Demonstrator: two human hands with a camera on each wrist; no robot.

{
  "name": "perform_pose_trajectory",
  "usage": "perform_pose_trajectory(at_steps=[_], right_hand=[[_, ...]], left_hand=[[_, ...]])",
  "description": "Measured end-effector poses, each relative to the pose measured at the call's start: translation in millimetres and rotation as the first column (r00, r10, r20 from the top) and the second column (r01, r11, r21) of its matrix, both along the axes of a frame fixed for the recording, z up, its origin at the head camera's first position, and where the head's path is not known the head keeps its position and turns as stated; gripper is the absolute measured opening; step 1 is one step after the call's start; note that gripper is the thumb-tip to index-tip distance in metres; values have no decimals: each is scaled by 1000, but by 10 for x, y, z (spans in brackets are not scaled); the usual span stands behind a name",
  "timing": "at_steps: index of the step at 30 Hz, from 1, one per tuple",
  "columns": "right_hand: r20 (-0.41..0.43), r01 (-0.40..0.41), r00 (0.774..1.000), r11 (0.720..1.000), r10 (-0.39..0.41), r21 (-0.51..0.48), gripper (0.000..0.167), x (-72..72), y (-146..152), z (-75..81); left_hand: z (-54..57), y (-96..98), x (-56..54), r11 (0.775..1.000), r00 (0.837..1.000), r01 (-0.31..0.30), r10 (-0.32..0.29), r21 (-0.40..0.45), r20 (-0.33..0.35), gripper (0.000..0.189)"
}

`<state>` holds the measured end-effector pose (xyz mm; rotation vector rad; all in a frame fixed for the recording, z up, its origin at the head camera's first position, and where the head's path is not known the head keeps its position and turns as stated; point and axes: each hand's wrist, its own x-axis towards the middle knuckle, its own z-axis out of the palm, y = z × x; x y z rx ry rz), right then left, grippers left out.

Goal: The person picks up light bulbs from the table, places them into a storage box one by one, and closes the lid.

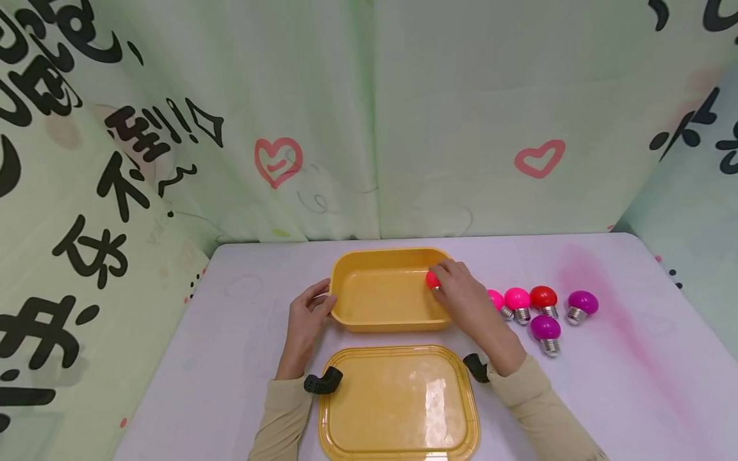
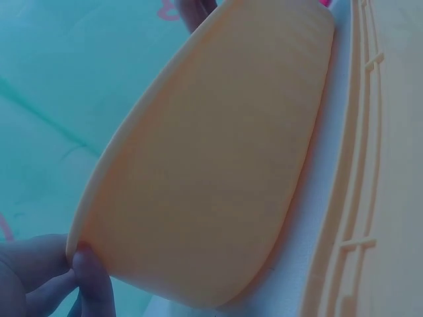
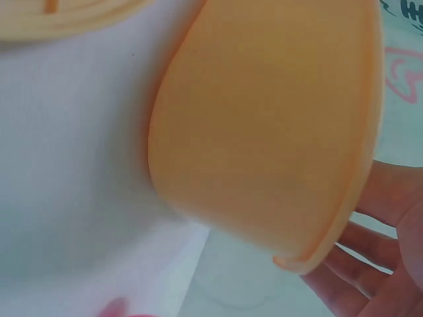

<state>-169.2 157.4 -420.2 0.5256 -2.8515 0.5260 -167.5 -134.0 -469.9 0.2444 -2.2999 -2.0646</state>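
A deep yellow plastic container (image 1: 375,314) sits on the table. My left hand (image 1: 308,323) pinches its left rim between thumb and fingers, as the left wrist view also shows at the container's rim (image 2: 75,241). Over the right end of the container, my right hand (image 1: 466,298) holds a red toy light bulb (image 1: 432,280) by its fingers, the round end pointing left. In the right wrist view the container's wall (image 3: 264,125) hides the bulb, and fingers (image 3: 363,247) show behind the rim.
Right of the container lie several toy bulbs: pink (image 1: 517,298), red (image 1: 544,297) and purple (image 1: 582,301). A flat yellow lid (image 1: 380,410) lies in front of the container, near both forearms. A cloth wall with writing (image 1: 375,128) stands behind the table (image 1: 230,358).
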Motion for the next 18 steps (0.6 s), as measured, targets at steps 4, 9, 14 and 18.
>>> perform_pose_trajectory(at_steps=[4,9,14,18], right_hand=[[18,12,1000,1000,-12,-4,43,43,57,38],[42,54,998,998,-55,25,43,101,160,58],[74,82,994,996,-85,43,48,157,249,56],[93,99,990,995,-102,34,49,196,303,59]], left_hand=[[0,1,-3,1000,1000,0,0,3,1,42],[-1,-3,-2,1000,1000,1,-1,7,-9,41],[1,0,-1,1000,1000,-7,7,-5,-2,41],[-2,4,-2,1000,1000,-8,8,-11,3,41]])
